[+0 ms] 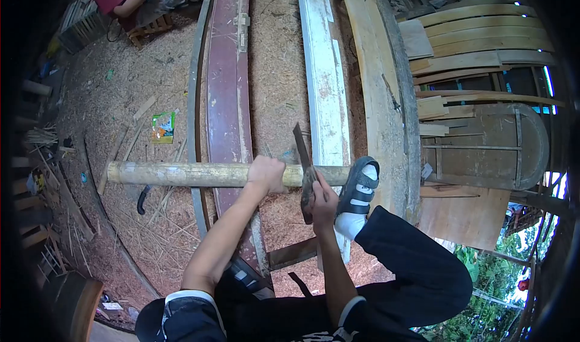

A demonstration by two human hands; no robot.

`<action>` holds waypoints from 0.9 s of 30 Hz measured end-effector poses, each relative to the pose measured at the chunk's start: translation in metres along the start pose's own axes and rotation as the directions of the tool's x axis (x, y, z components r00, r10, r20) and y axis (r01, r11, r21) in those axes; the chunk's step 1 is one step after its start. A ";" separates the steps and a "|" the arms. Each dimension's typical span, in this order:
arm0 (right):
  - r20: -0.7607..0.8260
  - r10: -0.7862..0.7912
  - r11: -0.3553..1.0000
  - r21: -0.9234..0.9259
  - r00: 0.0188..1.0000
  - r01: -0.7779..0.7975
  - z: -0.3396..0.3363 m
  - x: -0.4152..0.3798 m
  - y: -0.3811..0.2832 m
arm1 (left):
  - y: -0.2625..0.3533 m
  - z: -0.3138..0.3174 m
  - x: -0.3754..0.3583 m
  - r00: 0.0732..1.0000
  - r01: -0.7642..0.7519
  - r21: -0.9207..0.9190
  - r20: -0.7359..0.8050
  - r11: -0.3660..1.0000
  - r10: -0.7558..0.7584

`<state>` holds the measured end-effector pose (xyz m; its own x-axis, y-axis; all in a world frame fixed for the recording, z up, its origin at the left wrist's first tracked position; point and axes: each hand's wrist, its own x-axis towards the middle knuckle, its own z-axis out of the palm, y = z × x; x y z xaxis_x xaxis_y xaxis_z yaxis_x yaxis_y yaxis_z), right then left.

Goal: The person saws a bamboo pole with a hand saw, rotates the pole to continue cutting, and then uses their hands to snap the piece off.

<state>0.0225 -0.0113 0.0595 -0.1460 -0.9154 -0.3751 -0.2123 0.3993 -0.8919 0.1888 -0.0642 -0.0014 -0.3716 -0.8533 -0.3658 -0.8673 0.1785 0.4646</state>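
Note:
A long bamboo pole (pixel 181 174) lies crosswise over the wooden planks, its left end jutting past them. Wrapped round the pole near the middle is my left hand (pixel 266 174), closed. Just to its right, my right hand (pixel 325 200) is closed on the handle of a hand saw (pixel 301 145). The saw's dark, narrow blade stands across the pole and points away from me; its teeth are too small to make out. My sandalled foot (pixel 360 188) presses at the pole's right end.
Under the pole run a maroon plank (pixel 226 106), a white plank (pixel 327 94) and a pale board (pixel 377 82). A dark curved handle (pixel 143 199) and a green-yellow packet (pixel 163 128) lie on the shavings-covered floor. Another person (pixel 130 0) sits at upper left.

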 end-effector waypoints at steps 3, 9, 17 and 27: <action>0.034 0.037 0.997 0.064 0.999 -0.039 -0.010 -0.037 -0.003 | -0.004 0.000 0.003 1.000 -0.017 -0.001 0.005 1.000 0.017; -0.028 0.034 0.997 0.070 0.999 -0.032 -0.014 -0.044 -0.018 | -0.004 -0.002 0.004 1.000 0.014 -0.015 0.028 1.000 -0.014; -0.024 0.020 0.996 0.085 0.999 -0.018 -0.042 -0.085 0.000 | -0.002 0.005 0.004 1.000 -0.016 0.006 0.002 1.000 0.016; 0.015 -0.114 0.992 -0.043 0.993 0.114 -0.036 -0.057 0.004 | 0.000 -0.006 -0.002 1.000 0.003 0.019 0.006 1.000 -0.003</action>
<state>-0.0046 0.0444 0.0859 -0.1062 -0.9556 -0.2748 -0.2690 0.2937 -0.9173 0.1913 -0.0654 0.0044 -0.3710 -0.8511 -0.3715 -0.8745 0.1855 0.4482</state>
